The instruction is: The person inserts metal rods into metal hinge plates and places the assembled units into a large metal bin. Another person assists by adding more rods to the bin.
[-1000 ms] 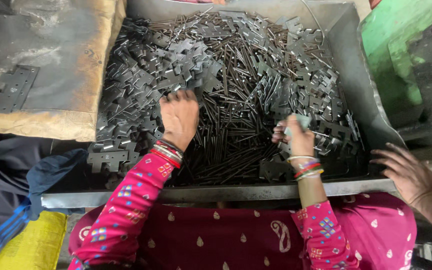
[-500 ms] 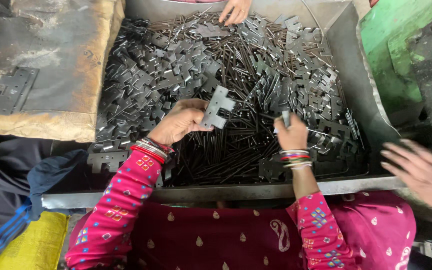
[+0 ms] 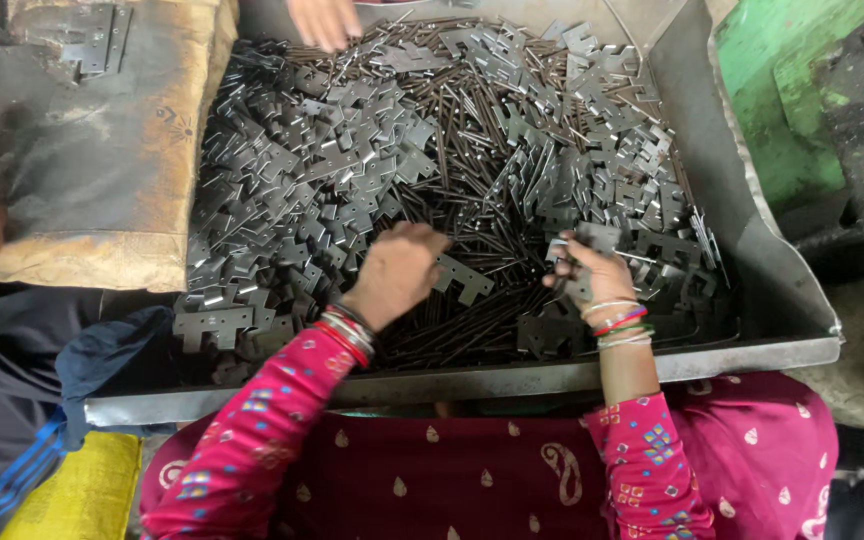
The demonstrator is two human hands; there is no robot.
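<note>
A large metal tray (image 3: 752, 270) holds a heap of flat grey hinge plates (image 3: 332, 170) and thin metal pins (image 3: 472, 130). My left hand (image 3: 395, 272) is low in the middle of the tray, its fingers closed on one notched hinge plate (image 3: 463, 281). To the right, my right hand (image 3: 592, 268) grips another hinge plate (image 3: 592, 240) and what looks like a pin, just above the pile. Both wrists wear bangles over pink patterned sleeves.
Another person's hand (image 3: 324, 20) reaches into the tray's far edge. A worn padded board (image 3: 102, 170) with a finished hinge (image 3: 97, 40) lies at the left. A green machine (image 3: 812, 110) stands at the right. Dark cloth (image 3: 32, 380) and a yellow cushion (image 3: 72, 490) sit lower left.
My left hand drew back from the pile holding a hinge plate, then lowered it toward the tray's centre. My right hand stayed on its plate. The other person's hand at the right edge has gone.
</note>
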